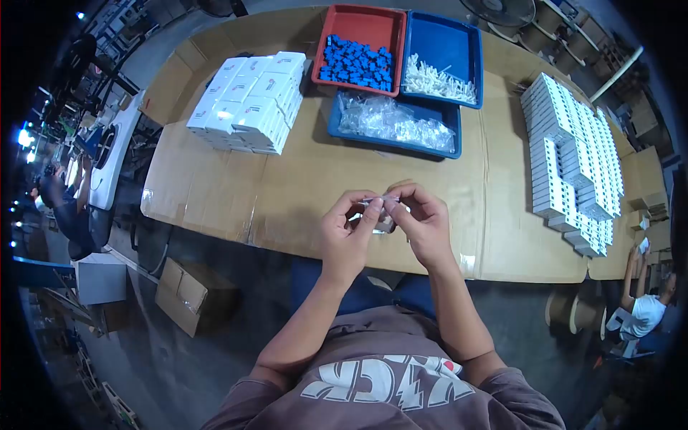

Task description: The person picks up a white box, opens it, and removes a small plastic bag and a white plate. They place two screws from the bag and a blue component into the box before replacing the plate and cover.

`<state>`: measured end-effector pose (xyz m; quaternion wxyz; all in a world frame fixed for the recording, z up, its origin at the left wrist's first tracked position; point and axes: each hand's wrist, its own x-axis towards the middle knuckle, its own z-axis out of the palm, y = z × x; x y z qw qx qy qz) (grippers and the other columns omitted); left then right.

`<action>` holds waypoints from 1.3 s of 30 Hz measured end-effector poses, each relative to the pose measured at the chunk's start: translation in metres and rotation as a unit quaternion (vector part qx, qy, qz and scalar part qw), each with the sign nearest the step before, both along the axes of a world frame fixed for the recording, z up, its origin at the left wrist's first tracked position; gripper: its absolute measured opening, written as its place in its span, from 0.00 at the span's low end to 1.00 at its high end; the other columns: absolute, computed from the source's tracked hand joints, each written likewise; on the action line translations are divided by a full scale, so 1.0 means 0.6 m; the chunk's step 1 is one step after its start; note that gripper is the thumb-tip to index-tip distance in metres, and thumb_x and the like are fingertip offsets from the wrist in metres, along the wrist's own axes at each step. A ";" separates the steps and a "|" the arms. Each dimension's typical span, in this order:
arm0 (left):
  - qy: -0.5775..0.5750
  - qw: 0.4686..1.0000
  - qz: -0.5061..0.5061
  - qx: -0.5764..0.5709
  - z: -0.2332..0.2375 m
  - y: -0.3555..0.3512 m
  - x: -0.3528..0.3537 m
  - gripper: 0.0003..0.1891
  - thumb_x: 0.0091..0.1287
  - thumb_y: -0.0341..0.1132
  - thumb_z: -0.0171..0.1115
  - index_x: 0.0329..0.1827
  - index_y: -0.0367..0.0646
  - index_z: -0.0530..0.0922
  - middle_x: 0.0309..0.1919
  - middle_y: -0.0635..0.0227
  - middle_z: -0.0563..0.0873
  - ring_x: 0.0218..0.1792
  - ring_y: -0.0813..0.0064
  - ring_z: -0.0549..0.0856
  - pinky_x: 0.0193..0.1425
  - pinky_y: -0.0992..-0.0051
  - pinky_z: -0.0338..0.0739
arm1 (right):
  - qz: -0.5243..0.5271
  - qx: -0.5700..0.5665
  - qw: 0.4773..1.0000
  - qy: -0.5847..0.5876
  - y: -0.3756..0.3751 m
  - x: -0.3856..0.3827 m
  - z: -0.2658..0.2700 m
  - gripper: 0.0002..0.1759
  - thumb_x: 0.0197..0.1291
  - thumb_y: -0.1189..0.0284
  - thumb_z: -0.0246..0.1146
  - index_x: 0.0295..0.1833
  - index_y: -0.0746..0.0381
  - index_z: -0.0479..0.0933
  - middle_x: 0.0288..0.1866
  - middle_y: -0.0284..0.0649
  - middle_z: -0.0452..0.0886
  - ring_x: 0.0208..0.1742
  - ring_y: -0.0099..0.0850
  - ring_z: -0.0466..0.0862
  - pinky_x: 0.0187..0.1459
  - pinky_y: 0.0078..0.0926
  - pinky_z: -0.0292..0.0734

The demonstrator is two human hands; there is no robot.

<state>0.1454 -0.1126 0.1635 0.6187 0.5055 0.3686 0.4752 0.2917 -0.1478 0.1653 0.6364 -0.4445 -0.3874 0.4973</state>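
Note:
Between my hands, near the front edge of the table, is a small clear plastic bag. My left hand pinches its upper edge with thumb and forefinger. On the other side my right hand grips the same edge, thumb and fingers pressed together. The fingers partly hide the bag, and I cannot tell what is inside it. Just beyond my hands, a blue tray holds many clear plastic bags.
Behind it stand a red tray of blue plastic parts and a blue tray of white pieces. White boxes are stacked left, more boxes right. Cardboard covers the table. Other people sit farther off.

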 end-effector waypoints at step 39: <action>-0.010 0.967 -0.123 -0.223 -0.094 0.048 -0.020 0.12 0.78 0.36 0.65 0.56 0.37 0.84 0.46 0.67 0.87 0.43 0.77 0.88 0.50 0.71 0.88 | 0.040 -0.051 0.980 -0.189 -0.023 0.055 -0.081 0.09 0.69 0.77 0.69 0.51 0.68 0.80 0.42 0.36 0.86 0.45 0.21 0.85 0.46 0.23 0.84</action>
